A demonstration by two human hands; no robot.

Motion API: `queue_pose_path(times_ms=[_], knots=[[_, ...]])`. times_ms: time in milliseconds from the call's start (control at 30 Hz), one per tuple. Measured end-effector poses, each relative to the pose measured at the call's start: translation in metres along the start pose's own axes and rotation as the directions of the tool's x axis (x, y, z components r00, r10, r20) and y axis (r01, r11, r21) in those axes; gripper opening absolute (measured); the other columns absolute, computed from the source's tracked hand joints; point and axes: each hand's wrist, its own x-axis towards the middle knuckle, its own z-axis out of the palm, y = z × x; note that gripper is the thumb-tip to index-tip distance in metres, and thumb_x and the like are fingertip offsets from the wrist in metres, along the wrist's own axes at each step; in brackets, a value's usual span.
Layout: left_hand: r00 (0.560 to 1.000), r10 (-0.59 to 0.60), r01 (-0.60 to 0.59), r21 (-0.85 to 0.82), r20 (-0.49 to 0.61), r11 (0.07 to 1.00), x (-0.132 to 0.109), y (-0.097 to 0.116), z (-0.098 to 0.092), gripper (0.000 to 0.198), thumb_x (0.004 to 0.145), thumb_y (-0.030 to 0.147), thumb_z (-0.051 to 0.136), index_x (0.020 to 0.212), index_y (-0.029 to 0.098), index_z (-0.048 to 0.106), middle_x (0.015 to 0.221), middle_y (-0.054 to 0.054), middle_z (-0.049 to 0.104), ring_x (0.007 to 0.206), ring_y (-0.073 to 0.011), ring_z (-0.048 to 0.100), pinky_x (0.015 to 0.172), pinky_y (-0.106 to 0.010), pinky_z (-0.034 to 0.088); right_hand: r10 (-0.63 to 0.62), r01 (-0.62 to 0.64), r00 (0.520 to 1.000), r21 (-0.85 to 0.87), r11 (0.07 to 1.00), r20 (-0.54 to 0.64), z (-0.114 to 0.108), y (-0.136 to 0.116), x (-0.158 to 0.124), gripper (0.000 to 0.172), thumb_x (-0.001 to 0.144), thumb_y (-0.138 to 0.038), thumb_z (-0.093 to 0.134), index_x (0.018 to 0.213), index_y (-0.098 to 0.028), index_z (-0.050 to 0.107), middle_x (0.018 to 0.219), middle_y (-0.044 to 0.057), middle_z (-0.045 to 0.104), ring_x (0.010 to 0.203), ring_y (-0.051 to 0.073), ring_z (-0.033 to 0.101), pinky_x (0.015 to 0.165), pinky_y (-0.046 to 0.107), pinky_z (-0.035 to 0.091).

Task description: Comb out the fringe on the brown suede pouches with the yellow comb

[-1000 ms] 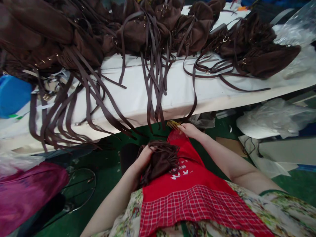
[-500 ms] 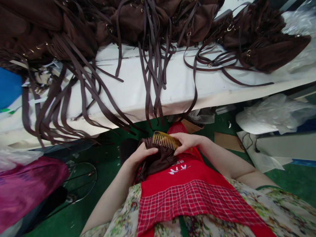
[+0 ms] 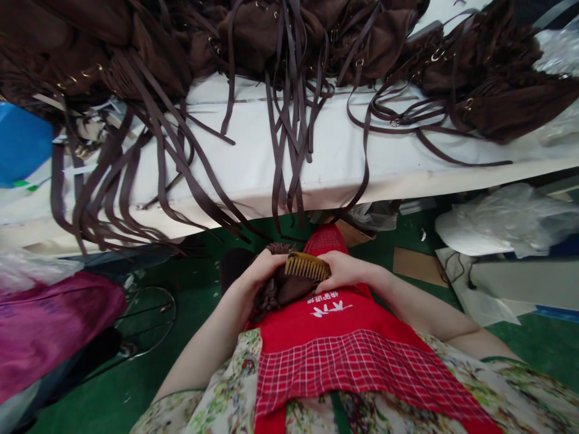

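Observation:
In my lap, on the red apron (image 3: 312,331), lies a dark brown fringed piece (image 3: 289,288) that looks like a suede bag. My left hand (image 3: 266,268) grips its left side, fingers mostly hidden by the material. A yellowish wide-toothed comb (image 3: 305,267) is held by its right end in my right hand (image 3: 339,269), between thumb and fingers. The comb lies across the upper part of the brown piece, teeth pointing down toward me. Its left end is close to my left thumb.
Many dark brown bags (image 3: 253,36) are heaped along the white table (image 3: 335,138), their long straps (image 3: 203,187) hanging over its front edge. A magenta cloth (image 3: 58,313) is at the left, by a round wire stool frame (image 3: 154,319). Clear plastic (image 3: 511,217) lies at the right.
The comb has turned to lie flatter and shifted slightly right and down. My left hand has moved a little up on the brown piece. The whole view has shifted slightly.

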Motion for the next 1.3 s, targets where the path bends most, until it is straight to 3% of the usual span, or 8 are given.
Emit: queue_pose_path(times_ms=[133, 233, 467, 667, 833, 1067, 1233, 1300], knots=[[0.996, -0.091, 0.091, -0.029, -0.001, 0.995, 0.008, -0.011, -0.008, 0.025, 0.066, 0.033, 0.075, 0.071, 0.012, 0.063, 0.061, 0.0, 0.063, 0.053, -0.0098, 0.056, 0.052, -0.019, 0.043, -0.026, 0.006, 0.994, -0.188, 0.982, -0.108, 0.004, -0.001, -0.002, 0.01, 0.068, -0.023, 0.061, 0.068, -0.013, 0.06, 0.062, -0.003, 0.056, 0.056, 0.009, 0.051, 0.051, 0.019, 0.034], [0.993, -0.122, 0.122, 0.001, -0.004, 0.993, 0.011, -0.012, -0.015, 0.026, 0.067, 0.033, 0.074, 0.081, 0.013, 0.065, 0.071, -0.003, 0.068, 0.065, -0.0149, 0.062, 0.062, -0.024, 0.049, -0.151, 0.099, 0.975, -0.291, 0.952, -0.162, -0.009, -0.006, -0.003, 0.006, 0.062, -0.018, 0.059, 0.066, -0.013, 0.058, 0.07, -0.001, 0.057, 0.061, 0.009, 0.05, 0.055, 0.019, 0.035], [0.969, -0.129, 0.038, 0.384, 0.212, 0.923, 0.004, 0.017, -0.017, 0.046, 0.062, 0.024, 0.072, 0.106, 0.013, 0.065, 0.105, -0.006, 0.07, 0.098, -0.0239, 0.062, 0.092, -0.035, 0.047, -0.039, 0.007, 0.971, -0.136, 0.991, -0.236, -0.034, -0.017, 0.006, 0.016, 0.065, -0.027, 0.06, 0.063, -0.011, 0.057, 0.056, -0.006, 0.042, 0.052, 0.006, 0.037, 0.047, 0.017, 0.027], [0.749, -0.162, -0.065, 0.315, 0.642, 0.947, 0.009, 0.026, 0.01, 0.029, 0.073, 0.029, 0.068, 0.097, 0.014, 0.069, 0.1, -0.006, 0.07, 0.096, -0.0196, 0.062, 0.098, -0.032, 0.042, -0.051, 0.032, 0.966, -0.079, 0.996, -0.252, -0.038, -0.036, 0.033, 0.011, 0.06, -0.021, 0.06, 0.059, -0.012, 0.054, 0.053, -0.007, 0.043, 0.05, 0.005, 0.037, 0.045, 0.016, 0.027], [0.904, -0.043, -0.075, 0.257, 0.426, 0.963, 0.013, 0.006, 0.012, 0.026, 0.075, 0.037, 0.068, 0.078, 0.012, 0.07, 0.081, -0.004, 0.068, 0.074, -0.0141, 0.059, 0.077, -0.026, 0.047, 0.021, -0.004, 0.963, 0.061, 0.998, -0.27, -0.047, -0.017, 0.056, 0.011, 0.058, -0.017, 0.063, 0.067, -0.011, 0.06, 0.058, -0.005, 0.055, 0.052, 0.007, 0.047, 0.05, 0.018, 0.039], [0.915, 0.018, -0.045, 0.056, 0.404, 0.997, 0.011, -0.012, -0.014, 0.024, 0.075, 0.035, 0.068, 0.071, 0.011, 0.069, 0.084, -0.007, 0.067, 0.083, -0.0175, 0.061, 0.082, -0.026, 0.045, -0.031, -0.115, 0.768, -0.186, 0.976, -0.639, -0.074, 0.008, 0.042, 0.033, 0.069, -0.035, 0.07, 0.092, -0.013, 0.061, 0.085, 0.005, 0.067, 0.076, 0.017, 0.06, 0.071, 0.027, 0.047], [0.948, 0.021, -0.021, -0.003, 0.316, 1.0, 0.008, -0.013, -0.018, 0.022, 0.072, 0.032, 0.07, 0.069, 0.01, 0.07, 0.092, -0.011, 0.07, 0.088, -0.0193, 0.062, 0.084, -0.027, 0.047, -0.024, -0.07, 0.894, -0.194, 0.978, -0.448, -0.035, -0.008, 0.018, 0.032, 0.097, -0.037, 0.031, 0.096, -0.016, 0.055, 0.059, -0.002, 0.056, 0.055, 0.013, 0.053, 0.06, 0.025, 0.043], [0.947, 0.015, -0.01, -0.017, 0.321, 1.0, 0.006, -0.014, -0.019, 0.02, 0.072, 0.03, 0.069, 0.071, 0.01, 0.071, 0.097, -0.011, 0.069, 0.091, -0.02, 0.062, 0.086, -0.027, 0.046, -0.107, -0.026, 0.91, -0.315, 0.949, -0.4, -0.011, -0.011, 0.015, 0.031, 0.098, -0.03, 0.028, 0.095, -0.015, 0.055, 0.069, 0.002, 0.06, 0.065, 0.014, 0.057, 0.067, 0.026, 0.045]])
